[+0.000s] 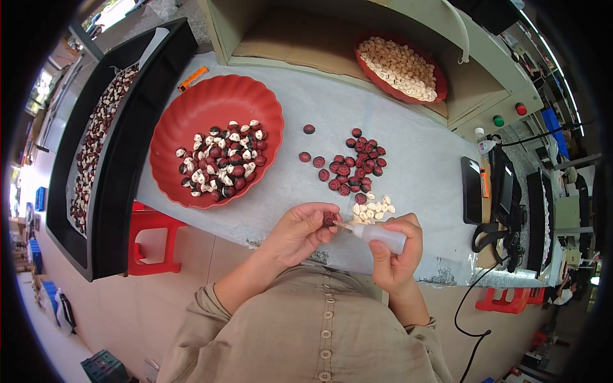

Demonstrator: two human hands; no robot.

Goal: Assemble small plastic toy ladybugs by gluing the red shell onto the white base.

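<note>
Between the thumb and fingers of my left hand (295, 235) is a small dark red round piece (329, 219). My right hand (400, 252) grips a white squeeze bottle (381, 237), tipped sideways so its thin nozzle meets or nearly meets the red piece. Just beyond my hands lies a small heap of cream-coloured pieces (373, 210). Farther off, many loose dark red round pieces (357, 159) are spread over the white-covered table (421, 153). To the left, a red scalloped bowl (172, 127) holds joined pieces in red, black and white.
A black bin (137, 115) full of similar pieces stands at far left, above a red stool (153, 239). An orange box (193, 78) lies behind the bowl. A red bowl of cream pieces (399, 67) sits in the open cabinet (287, 35). Black devices (471, 190) and a strap are at right.
</note>
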